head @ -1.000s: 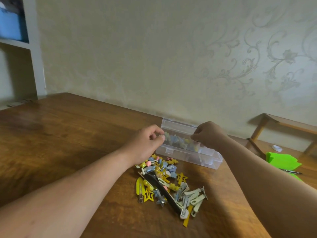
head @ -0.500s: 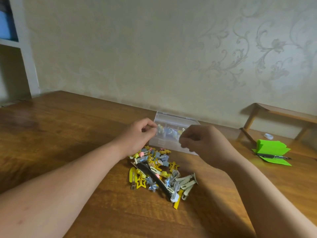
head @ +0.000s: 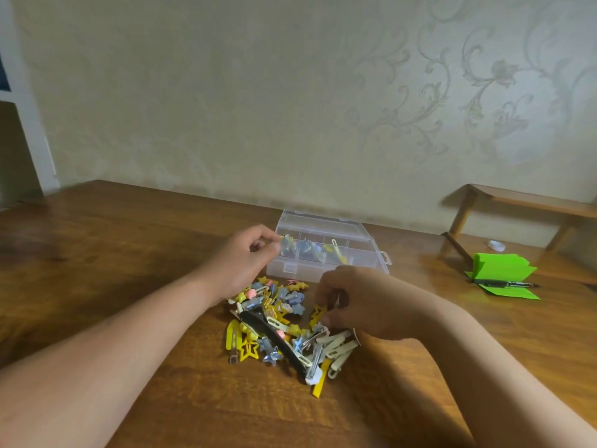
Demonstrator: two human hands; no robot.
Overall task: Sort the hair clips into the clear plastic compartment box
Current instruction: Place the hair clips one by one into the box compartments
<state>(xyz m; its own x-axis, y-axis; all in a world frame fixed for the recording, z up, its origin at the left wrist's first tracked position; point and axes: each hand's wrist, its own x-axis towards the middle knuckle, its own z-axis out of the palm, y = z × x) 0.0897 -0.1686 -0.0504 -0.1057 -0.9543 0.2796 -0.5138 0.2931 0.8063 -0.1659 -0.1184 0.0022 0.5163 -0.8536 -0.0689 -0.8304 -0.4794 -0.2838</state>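
Head view. The clear plastic compartment box [head: 339, 270] stands open on the table [head: 129, 253], just behind the pile of hair clips [head: 277, 324]. The right hand [head: 365, 305] is curled over the pile's right edge, with a yellow clip [head: 317, 313] pinched in its fingertips. The left hand [head: 240, 263] is curled at the box's left end; whether anything is held cannot be told. The clip is best lifted clear of its neighbours, then matched to like clips.

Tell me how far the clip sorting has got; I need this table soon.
Early on. Done: a few clips sit in compartments of the clear box. In hand: the right hand pinches a yellow star clip at the pile; the left hand is at the box's left end, grip unclear. Left: most clips lie in the pile on the table.
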